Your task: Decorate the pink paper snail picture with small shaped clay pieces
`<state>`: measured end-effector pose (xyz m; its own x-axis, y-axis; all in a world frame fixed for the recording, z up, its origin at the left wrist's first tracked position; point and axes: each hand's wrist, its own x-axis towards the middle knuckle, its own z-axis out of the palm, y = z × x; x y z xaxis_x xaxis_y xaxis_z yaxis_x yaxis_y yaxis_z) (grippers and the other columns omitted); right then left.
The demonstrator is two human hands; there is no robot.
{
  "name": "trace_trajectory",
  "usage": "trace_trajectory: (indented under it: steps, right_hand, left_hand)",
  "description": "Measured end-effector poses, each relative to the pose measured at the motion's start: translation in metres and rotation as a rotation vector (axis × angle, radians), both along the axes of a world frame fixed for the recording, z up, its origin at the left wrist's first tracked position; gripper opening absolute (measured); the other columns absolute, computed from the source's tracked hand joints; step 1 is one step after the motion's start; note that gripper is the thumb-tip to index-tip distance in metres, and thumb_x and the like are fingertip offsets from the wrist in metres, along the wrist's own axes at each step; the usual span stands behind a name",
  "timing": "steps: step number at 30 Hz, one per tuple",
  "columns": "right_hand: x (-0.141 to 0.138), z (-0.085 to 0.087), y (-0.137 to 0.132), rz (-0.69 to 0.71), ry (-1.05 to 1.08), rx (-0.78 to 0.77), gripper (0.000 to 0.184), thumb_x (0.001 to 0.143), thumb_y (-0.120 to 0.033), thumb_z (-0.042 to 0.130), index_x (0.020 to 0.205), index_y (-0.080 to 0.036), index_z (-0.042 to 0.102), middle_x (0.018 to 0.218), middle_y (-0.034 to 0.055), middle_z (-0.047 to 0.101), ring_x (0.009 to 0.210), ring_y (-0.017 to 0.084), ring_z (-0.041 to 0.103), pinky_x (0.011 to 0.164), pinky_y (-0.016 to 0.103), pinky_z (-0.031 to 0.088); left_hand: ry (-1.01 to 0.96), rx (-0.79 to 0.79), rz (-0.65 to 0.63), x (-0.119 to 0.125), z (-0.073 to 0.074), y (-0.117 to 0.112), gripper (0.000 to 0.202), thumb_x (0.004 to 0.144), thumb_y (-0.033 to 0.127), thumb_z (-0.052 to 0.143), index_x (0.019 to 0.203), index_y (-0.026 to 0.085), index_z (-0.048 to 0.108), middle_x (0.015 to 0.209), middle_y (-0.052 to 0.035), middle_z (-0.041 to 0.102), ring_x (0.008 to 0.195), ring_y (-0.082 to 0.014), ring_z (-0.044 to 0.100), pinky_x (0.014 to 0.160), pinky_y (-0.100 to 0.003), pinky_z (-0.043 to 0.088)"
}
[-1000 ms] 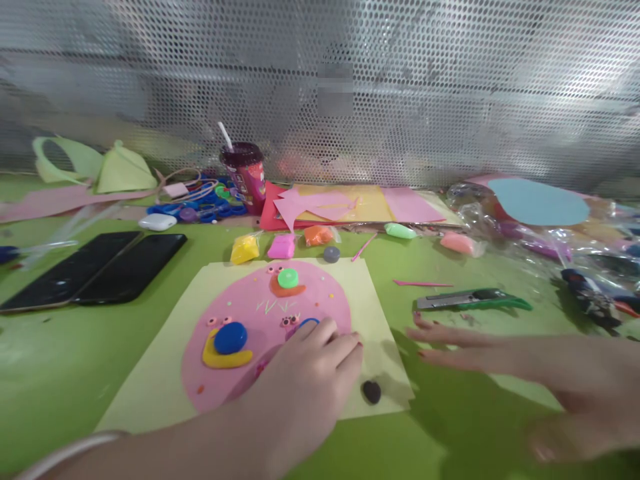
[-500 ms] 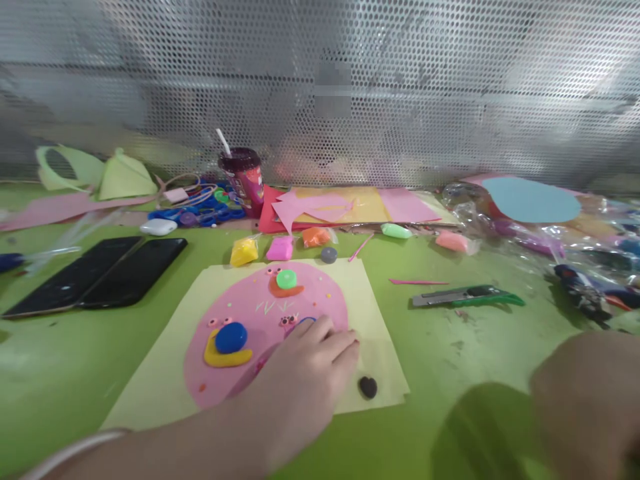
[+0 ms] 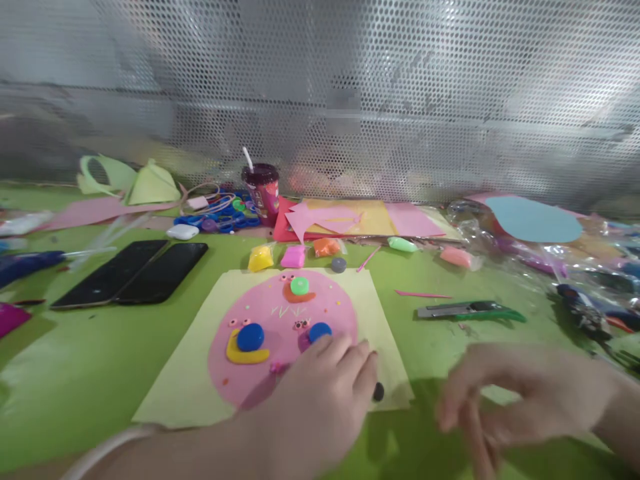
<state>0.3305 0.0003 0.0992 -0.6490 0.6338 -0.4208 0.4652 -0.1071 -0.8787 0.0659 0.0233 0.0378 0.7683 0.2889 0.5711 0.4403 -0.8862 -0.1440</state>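
Two bare hands work low over the green table (image 3: pixel 70 393). The left hand (image 3: pixel 325 393) lies across the lower right of a pink disc (image 3: pixel 280 341), its fingers bent and close together; their tips are hidden, so whether they grip anything cannot be told. Just beyond its knuckles sits a blue round (image 3: pixel 320 332), partly covered, with small eyes near its upper left. The right hand (image 3: pixel 525 393) is blurred, fingers curled downward with a gap showing between thumb and forefinger; whether the tips meet or hold something is unclear. Between the hands, a dark piece (image 3: pixel 379 391) shows beside the left fingers on the pale yellow paper (image 3: pixel 183 383), on which the pink disc lies. Also on the disc are a second blue round (image 3: pixel 251 337) against a yellow strip (image 3: pixel 247 357), a bright green round (image 3: pixel 300 286) above an orange strip (image 3: pixel 301 297), and a pink flower (image 3: pixel 276 367) close to the left wrist. Past the right hand lie a green-handled cutter (image 3: pixel 470 311) and a thin pink stick (image 3: pixel 424 294). Beyond the paper's far edge are yellow (image 3: pixel 261 258), pink (image 3: pixel 293 257) and orange lumps (image 3: pixel 327 247), then a lidded cup (image 3: pixel 263 195) with a straw. Two black phones (image 3: pixel 163 273) lie off to the left, and a perforated metal screen (image 3: pixel 380 100) backs everything.
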Motion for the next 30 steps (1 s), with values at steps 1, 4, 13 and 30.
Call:
trace_trajectory:
  steps: [1, 4, 13, 30]
  right_hand:
    - [-0.009, 0.003, 0.004, -0.053, 0.037, -0.050, 0.041, 0.090, -0.056, 0.055, 0.101, -0.018, 0.068, 0.076, 0.0064, 0.074, 0.066, 0.015, 0.070, 0.062, 0.026, 0.054]
    - [-0.034, 0.005, 0.017, -0.354, 0.084, 0.072, 0.028, 0.089, -0.044, 0.059, 0.091, -0.017, 0.066, 0.064, 0.0013, 0.067, 0.056, 0.012, 0.063, 0.051, 0.021, 0.045]
    - [-0.095, -0.037, 0.044, -0.728, 0.068, 0.337, 0.033, 0.082, -0.045, 0.043, 0.092, -0.017, 0.058, 0.055, -0.0036, 0.049, 0.048, 0.012, 0.045, 0.048, 0.025, 0.040]
    - [0.020, -0.019, 0.086, -0.209, -0.809, 0.964, 0.015, 0.075, -0.011, 0.059, 0.063, -0.019, 0.056, 0.062, 0.0000, 0.056, 0.060, 0.016, 0.052, 0.059, 0.030, 0.040]
  left_hand:
    - [-0.027, 0.031, -0.008, 0.001, -0.001, -0.005, 0.034, 0.085, 0.003, 0.038, 0.106, 0.007, 0.065, 0.101, -0.0100, 0.069, 0.083, -0.0224, 0.062, 0.070, -0.033, 0.052]
    - [-0.093, 0.092, -0.010, 0.007, -0.009, -0.017, 0.029, 0.087, 0.003, 0.038, 0.094, 0.006, 0.067, 0.086, -0.0126, 0.069, 0.076, -0.0238, 0.065, 0.062, -0.033, 0.053]
    - [-0.202, 0.168, 0.034, 0.016, -0.026, -0.016, 0.022, 0.082, 0.000, 0.044, 0.078, 0.006, 0.065, 0.068, -0.0102, 0.065, 0.052, -0.0177, 0.057, 0.041, -0.028, 0.043]
    - [-0.030, 0.127, -0.038, -0.012, -0.034, -0.018, 0.035, 0.091, 0.007, 0.046, 0.122, 0.016, 0.059, 0.101, -0.0125, 0.071, 0.081, -0.0208, 0.067, 0.063, -0.027, 0.051]
